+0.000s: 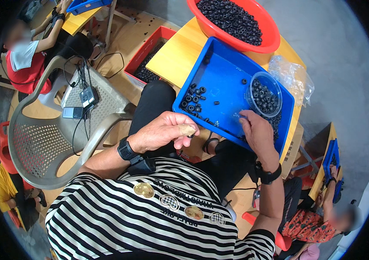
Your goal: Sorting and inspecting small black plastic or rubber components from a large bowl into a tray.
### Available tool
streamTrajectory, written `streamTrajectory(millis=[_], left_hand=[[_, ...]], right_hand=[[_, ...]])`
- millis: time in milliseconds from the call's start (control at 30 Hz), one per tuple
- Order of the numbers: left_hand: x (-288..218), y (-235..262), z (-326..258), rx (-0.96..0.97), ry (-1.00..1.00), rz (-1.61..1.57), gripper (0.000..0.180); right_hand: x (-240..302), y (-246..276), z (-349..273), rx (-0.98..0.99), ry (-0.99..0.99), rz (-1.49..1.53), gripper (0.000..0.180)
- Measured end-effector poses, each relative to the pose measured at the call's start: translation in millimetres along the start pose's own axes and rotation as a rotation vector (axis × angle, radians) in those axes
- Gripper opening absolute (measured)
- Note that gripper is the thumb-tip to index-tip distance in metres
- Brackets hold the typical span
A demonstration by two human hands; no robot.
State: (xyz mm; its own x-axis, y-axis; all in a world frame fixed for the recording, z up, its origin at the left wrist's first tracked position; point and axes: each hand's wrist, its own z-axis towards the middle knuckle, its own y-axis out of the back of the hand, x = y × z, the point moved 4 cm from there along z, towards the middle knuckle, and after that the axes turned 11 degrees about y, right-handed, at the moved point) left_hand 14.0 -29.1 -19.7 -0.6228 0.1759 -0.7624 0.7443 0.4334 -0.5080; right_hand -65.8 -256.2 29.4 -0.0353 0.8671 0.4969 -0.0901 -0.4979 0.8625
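Note:
My left hand (165, 130), with beige tape around its thumb, is closed near the left front of the blue tray (225, 71). A small black ring-shaped part (190, 136) shows just partly between its fingers. Over the tray's front right part is my right hand (258, 132), its thumb and fingers drawn together; what they hold, if anything, is hidden. Beyond it a clear round tub (266, 97) full of black parts stands inside the tray. Loose black parts (192, 97) lie along the tray's left side, and more are heaped beside the tub.
A red basin (271, 32) of black parts stands on the yellow table (171, 56) behind the tray, with a crumpled clear bag (295, 78) at right. A red crate (134, 67) is on the floor. A grey chair (41, 130) stands left; other people sit at both sides.

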Motion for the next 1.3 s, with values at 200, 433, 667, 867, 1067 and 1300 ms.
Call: streamTrajectory(millis=[200,433,667,867,1067,1300], left_hand=[[0,0,1,0.012,-0.001,-0.007,0.024],[2,0,0,0.027,0.000,-0.052,0.024],[2,5,-1,0.032,-0.013,-0.062,0.024],[3,8,-3,0.014,-0.001,-0.046,0.023],[2,8,-3,0.024,-0.011,-0.051,0.023],[4,8,-2,0.062,-0.019,-0.069,0.023]], right_hand=[[-6,17,-3,-0.040,-0.033,-0.050,0.017],[-5,9,9,0.160,-0.012,-0.011,0.024],[-15,-9,16,0.206,-0.170,-0.190,0.036],[-16,-10,21,0.363,-0.187,0.006,0.045],[-24,-12,20,0.216,-0.253,-0.044,0.056],[-16,-25,34,0.292,-0.316,-0.297,0.076]])
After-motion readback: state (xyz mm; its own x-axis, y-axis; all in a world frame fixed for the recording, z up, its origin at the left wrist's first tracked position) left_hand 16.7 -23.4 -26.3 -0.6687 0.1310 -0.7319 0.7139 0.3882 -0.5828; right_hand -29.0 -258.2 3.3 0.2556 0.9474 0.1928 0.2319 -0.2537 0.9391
